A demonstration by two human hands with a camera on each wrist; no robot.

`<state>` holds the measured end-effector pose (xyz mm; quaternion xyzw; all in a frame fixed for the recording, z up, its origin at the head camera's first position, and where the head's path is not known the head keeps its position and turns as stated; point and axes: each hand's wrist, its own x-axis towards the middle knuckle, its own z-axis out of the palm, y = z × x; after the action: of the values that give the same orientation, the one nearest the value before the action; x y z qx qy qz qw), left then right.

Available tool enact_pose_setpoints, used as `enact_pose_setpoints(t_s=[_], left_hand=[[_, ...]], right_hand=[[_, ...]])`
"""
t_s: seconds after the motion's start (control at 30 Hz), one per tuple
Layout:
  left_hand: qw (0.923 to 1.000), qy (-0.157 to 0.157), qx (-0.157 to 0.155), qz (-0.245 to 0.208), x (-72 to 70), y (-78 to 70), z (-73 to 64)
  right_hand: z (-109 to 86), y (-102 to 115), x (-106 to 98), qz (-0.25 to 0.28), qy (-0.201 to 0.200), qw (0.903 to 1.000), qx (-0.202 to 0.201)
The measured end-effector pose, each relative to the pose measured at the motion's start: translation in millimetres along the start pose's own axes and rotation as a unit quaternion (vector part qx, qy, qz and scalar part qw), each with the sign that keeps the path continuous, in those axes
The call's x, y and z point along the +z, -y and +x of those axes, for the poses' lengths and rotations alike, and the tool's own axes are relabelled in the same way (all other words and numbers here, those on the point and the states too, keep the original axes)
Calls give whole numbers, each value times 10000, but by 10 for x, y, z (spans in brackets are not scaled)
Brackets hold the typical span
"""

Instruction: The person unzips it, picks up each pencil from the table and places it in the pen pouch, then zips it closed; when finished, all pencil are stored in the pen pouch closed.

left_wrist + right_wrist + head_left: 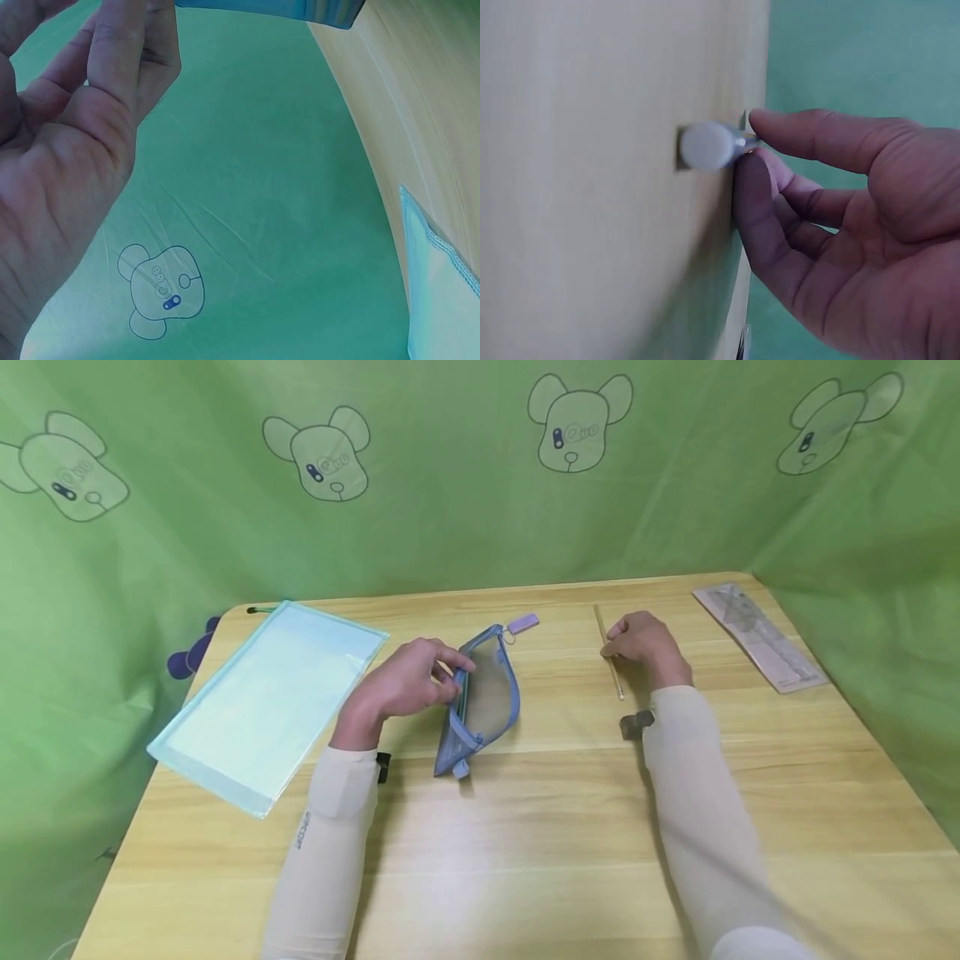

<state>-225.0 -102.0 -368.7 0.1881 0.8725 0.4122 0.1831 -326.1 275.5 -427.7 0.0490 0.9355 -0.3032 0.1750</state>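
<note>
My left hand grips the left edge of a blue zip pencil pouch, thumb and fingers at its opening. The pouch gapes wide, showing its greyish inner side, and a purple tag hangs from its far end. In the left wrist view only a blue strip of the pouch shows above the left hand. Right of the pouch, my right hand pinches a slim wooden pencil between thumb and fingers, close over the table. Its white eraser faces the right wrist camera.
A clear zip folder with turquoise edges lies at the left of the wooden table. At the back right is a flat pack of clear rulers. Green cloth printed with bear faces hangs behind and at both sides.
</note>
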Motion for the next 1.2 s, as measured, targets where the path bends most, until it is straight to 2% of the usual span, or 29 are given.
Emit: enact_pose_setpoints(t_s=[0.37,0.7,1.0,1.2], left_hand=[[10000,-35,57,63,24,8,-9],[9999,-69,92,103,21,-5,-6],[9999,-93,95,87,2,3,-8],[9998,-144,90,87,-10,15,-9]], right_hand=[[-48,-7,57,215,-64,9997,-43],[-57,29,106,-106,-394,9992,29],[-73,75,132,-192,-346,9992,27],[-53,103,139,156,-84,9998,-122]])
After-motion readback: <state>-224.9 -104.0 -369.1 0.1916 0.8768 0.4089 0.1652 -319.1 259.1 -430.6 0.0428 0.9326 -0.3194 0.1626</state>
